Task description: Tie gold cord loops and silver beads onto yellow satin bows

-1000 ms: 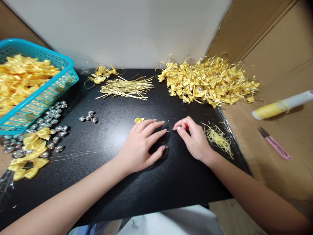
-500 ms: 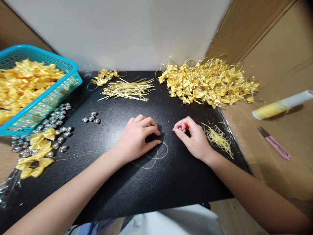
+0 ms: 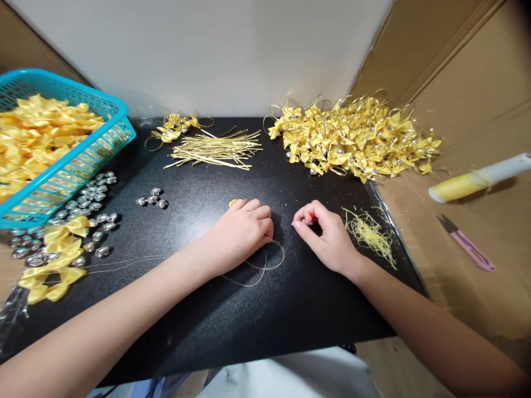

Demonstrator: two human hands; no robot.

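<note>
Near the middle of the black table (image 3: 232, 331), my left hand (image 3: 244, 229) is closed, fingers curled down and fingertips pinched at the end of a thin looped thread (image 3: 276, 268). A bit of yellow shows behind its knuckles. My right hand (image 3: 326, 235) is closed to its right, thumb and fingertips pressed together; a small red thing (image 3: 314, 216) shows among its fingers, and what it is cannot be made out. The thread runs left under my forearm to yellow ribbon bows (image 3: 62, 254) lying beside silver beads (image 3: 102, 251).
A blue basket (image 3: 78, 160) of yellow bows stands at the left. Golden ties (image 3: 215, 149) and a large pile of finished bows (image 3: 352, 138) lie at the back. Thread scraps (image 3: 371, 232), pink snips (image 3: 470, 246) and a yellow-wound tube (image 3: 468, 185) are at the right.
My left hand has closed its thumb and fingers, which were apart before, at the thread. Yellow now shows behind it. My right hand has barely moved. The view has shifted slightly.
</note>
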